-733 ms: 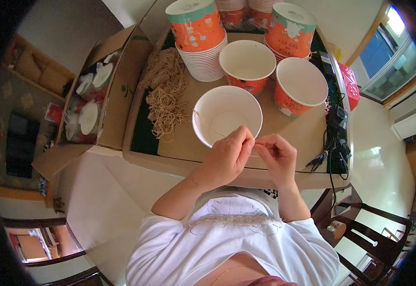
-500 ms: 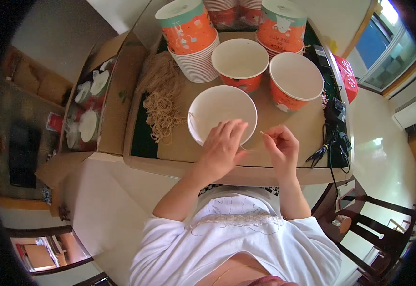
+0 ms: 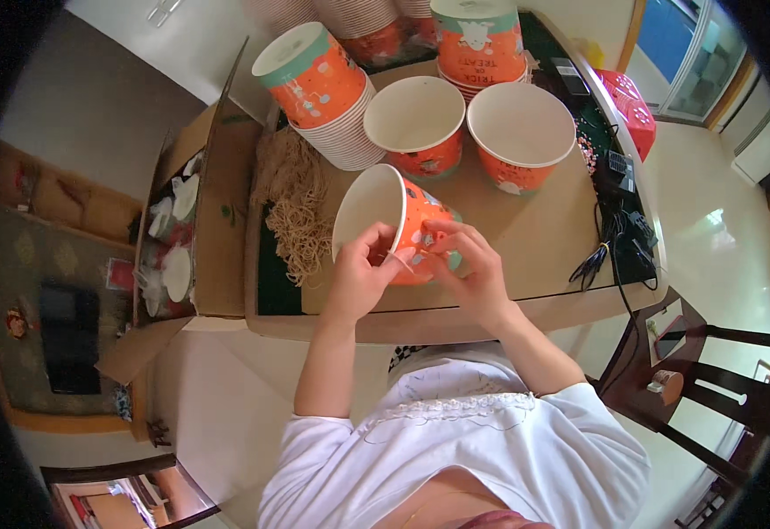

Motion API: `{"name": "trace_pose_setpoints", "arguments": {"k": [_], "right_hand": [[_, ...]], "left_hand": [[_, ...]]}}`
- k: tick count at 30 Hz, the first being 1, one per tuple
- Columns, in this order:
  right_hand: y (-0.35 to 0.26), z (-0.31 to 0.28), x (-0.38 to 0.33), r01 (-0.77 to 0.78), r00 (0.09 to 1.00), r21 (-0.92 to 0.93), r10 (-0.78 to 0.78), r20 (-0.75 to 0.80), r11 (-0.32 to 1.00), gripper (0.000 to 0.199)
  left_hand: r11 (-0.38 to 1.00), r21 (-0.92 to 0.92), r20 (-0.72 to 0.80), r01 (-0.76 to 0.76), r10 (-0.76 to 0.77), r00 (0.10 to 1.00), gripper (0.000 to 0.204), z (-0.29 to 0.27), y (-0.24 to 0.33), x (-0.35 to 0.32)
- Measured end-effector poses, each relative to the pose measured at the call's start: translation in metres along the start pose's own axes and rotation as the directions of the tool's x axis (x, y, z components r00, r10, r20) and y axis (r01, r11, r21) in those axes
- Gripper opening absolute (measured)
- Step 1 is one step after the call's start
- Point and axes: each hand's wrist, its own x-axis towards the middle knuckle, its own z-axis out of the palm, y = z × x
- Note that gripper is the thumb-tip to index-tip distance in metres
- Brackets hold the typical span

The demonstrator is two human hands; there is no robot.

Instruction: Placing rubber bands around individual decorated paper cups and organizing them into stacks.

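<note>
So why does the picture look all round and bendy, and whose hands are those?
The camera sits on a person's head and looks down, and its wide lens bends the edges. The hands are that person's own. The left hand and right hand hold one orange paper cup, tipped on its side, over a cardboard-covered table. Two more open cups stand behind it, beside stacks of cups. A pile of rubber bands lies on the left, next to an open cardboard box.
</note>
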Motion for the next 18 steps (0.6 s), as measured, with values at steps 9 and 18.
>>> {"name": "trace_pose_setpoints", "arguments": {"k": [9,18], "right_hand": [[-0.011,-0.003,0.010,-0.032,0.998,-0.008,0.032,-0.046,0.999,0.012],[-0.012,-0.006,0.009,0.056,0.998,-0.120,-0.052,0.038,0.991,0.016]], "left_hand": [[0.994,0.109,-0.019,0.029,-0.028,0.999,0.014,0.000,0.001,-0.002],[1.000,-0.025,-0.053,0.012,-0.014,0.998,0.012,0.005,-0.003,-0.001]]}}
